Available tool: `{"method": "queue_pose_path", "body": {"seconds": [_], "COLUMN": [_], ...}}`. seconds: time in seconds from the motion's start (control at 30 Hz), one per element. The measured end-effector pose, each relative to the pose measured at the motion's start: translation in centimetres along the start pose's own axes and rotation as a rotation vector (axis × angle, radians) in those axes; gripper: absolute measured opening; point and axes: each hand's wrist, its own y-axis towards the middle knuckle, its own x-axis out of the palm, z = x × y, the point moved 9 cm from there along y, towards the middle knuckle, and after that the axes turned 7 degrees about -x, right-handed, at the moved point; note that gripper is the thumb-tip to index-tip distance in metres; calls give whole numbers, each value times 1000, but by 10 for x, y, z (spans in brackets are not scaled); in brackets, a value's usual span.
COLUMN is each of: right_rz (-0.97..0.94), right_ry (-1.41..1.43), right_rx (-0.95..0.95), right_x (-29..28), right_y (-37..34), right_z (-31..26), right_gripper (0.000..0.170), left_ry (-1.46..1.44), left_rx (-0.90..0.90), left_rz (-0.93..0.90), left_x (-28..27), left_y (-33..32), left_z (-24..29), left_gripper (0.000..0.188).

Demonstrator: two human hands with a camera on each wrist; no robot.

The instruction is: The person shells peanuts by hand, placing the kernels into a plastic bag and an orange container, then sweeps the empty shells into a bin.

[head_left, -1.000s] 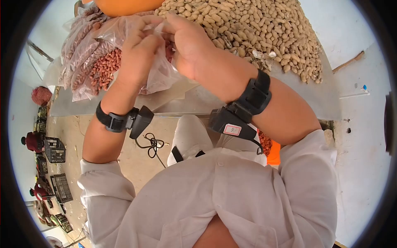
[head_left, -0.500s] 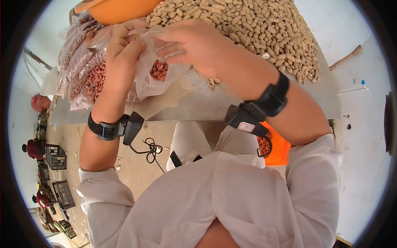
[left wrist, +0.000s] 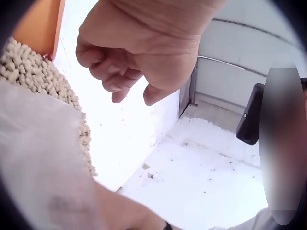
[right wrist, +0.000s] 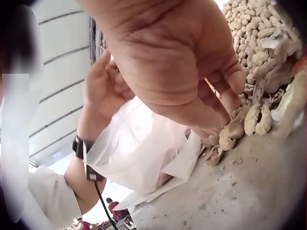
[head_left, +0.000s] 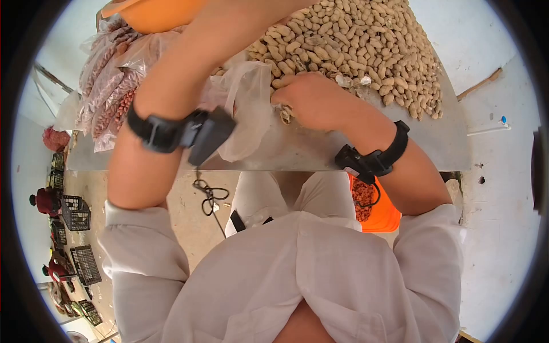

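Note:
My left hand [left wrist: 139,52] is lifted across the far part of the table, its fingers loosely curled with nothing visible between them; the head view cuts it off at the top edge. At the near edge of a heap of unshelled peanuts [head_left: 366,51], my right hand [head_left: 314,103] reaches down with bent fingers. Its fingertips are right at several loose peanuts and broken shells [right wrist: 232,134]. Beside it, to the left, stands a clear plastic bag [head_left: 251,106], touched by neither hand. My left forearm hides part of the bag in the head view.
Filled bags of shelled red peanuts [head_left: 117,77] lie at the table's left, with an orange basin [head_left: 154,14] behind them. Below the table is an orange container [head_left: 386,211] of reddish pieces. Black crates [head_left: 76,212] and people are on the floor at far left.
My left hand has let go of the plastic bag and moved up and right toward the far side. The right hand has left the bag and come down to the heap's near edge.

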Motion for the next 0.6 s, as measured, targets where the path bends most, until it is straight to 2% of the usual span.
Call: {"method": "queue_pose_path", "body": {"seconds": [0.03, 0.1, 0.2, 0.3, 0.4, 0.5, 0.6], "right_rz": [-18, -54, -28, -53, -99, 73, 189], "right_ry": [7, 22, 34, -70, -6, 173, 422], "right_rx": [-4, -6, 19, -6, 116, 112, 349], "right_x": [0, -1, -1, 7, 3, -12, -50], "right_y": [1, 1, -2, -5, -10, -12, -12], "right_z": [-2, -3, 6, 19, 38, 56, 66], "right_gripper": [29, 28, 24, 21, 17, 14, 10], "left_ry": [-108, -366, -725, -863, -908, -910, -870], "left_rx": [29, -59, -137, -244, -330, -189, -191], "left_rz": [-33, -53, -33, 112, 328, 294, 247], "left_x": [11, 31, 48, 53, 40, 29, 29], "left_y": [10, 25, 35, 26, 3, -2, -6], "left_z": [4, -2, -60, -131, -165, -152, -151], "left_gripper": [24, 23, 24, 23, 23, 23, 23]}}
